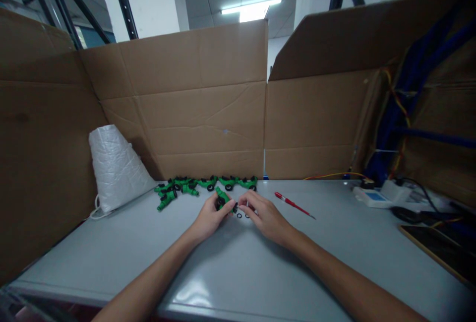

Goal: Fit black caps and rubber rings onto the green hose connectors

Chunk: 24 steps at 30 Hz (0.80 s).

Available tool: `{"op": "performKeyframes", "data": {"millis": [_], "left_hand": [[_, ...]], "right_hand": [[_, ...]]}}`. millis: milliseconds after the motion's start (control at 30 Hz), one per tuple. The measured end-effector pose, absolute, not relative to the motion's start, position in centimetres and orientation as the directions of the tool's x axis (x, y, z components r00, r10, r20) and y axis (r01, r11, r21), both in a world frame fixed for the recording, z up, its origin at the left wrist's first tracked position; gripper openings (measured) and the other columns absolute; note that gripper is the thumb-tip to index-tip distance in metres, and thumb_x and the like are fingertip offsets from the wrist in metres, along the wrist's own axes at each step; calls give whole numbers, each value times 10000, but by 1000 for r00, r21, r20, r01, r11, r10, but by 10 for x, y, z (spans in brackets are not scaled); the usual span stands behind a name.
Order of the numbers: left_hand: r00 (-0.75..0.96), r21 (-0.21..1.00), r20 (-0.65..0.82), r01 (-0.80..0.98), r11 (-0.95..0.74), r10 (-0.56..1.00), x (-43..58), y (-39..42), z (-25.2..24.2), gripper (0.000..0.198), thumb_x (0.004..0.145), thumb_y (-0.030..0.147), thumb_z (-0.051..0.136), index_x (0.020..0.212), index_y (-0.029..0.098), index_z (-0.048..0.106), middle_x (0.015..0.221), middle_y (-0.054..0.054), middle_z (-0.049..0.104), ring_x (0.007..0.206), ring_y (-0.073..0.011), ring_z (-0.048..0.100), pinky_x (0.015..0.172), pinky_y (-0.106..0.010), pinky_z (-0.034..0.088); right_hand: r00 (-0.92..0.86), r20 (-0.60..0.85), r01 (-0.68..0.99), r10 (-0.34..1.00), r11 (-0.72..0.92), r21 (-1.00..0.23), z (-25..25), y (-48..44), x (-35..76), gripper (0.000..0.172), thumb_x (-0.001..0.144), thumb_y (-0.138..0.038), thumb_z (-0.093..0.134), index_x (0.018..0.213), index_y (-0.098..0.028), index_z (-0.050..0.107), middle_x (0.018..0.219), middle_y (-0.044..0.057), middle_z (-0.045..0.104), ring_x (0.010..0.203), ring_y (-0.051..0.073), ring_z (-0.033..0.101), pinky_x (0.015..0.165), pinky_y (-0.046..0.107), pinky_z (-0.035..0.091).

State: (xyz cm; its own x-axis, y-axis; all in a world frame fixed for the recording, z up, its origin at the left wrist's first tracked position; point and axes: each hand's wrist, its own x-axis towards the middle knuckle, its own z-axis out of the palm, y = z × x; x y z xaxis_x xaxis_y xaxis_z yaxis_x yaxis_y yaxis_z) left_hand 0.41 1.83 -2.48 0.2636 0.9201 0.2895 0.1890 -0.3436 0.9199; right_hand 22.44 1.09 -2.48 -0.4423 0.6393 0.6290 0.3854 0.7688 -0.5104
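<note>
A green and black plastic part (222,195) is held in my left hand (210,219), its fingers wrapped round the part's lower end. Close on its right, my right hand (265,214) has thumb and fingertips pinched at the part's dark end; whatever they hold is too small to make out. Two small dark rings, one of them a black ring (239,216), lie on the table just below the fingertips. Several similar green parts (207,183) stand in a row behind my hands, with more grouped at the left, among them a green part (167,200).
On the grey table (122,257), a red screwdriver (293,204) lies right of my hands. A white bag (117,170) stands at the left. Power strip (372,197), cables and a dark panel (439,250) occupy the right side. Cardboard walls (208,113) enclose the back and sides.
</note>
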Motion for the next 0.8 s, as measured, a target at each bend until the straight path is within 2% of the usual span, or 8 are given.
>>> {"op": "performKeyframes", "data": {"millis": [600,800], "left_hand": [[286,921,277,195,-338,917,5,18,-26,463,915,599,710,998,157,602,757,7,641,661,-148,559,640,-264,411],[304,927,260,186,-325,917,6,17,-26,459,913,595,716,975,156,596,742,9,634,633,-138,543,625,-260,401]], "right_hand": [[-494,621,407,608,793,-453,-27,13,228,128,1097,-255,491,1023,-223,590,989,38,607,901,201,606,843,312,462],[-487,617,419,618,785,-456,-27,12,228,100,1079,-255,538,998,-220,587,964,28,612,854,191,592,792,295,440]]}}
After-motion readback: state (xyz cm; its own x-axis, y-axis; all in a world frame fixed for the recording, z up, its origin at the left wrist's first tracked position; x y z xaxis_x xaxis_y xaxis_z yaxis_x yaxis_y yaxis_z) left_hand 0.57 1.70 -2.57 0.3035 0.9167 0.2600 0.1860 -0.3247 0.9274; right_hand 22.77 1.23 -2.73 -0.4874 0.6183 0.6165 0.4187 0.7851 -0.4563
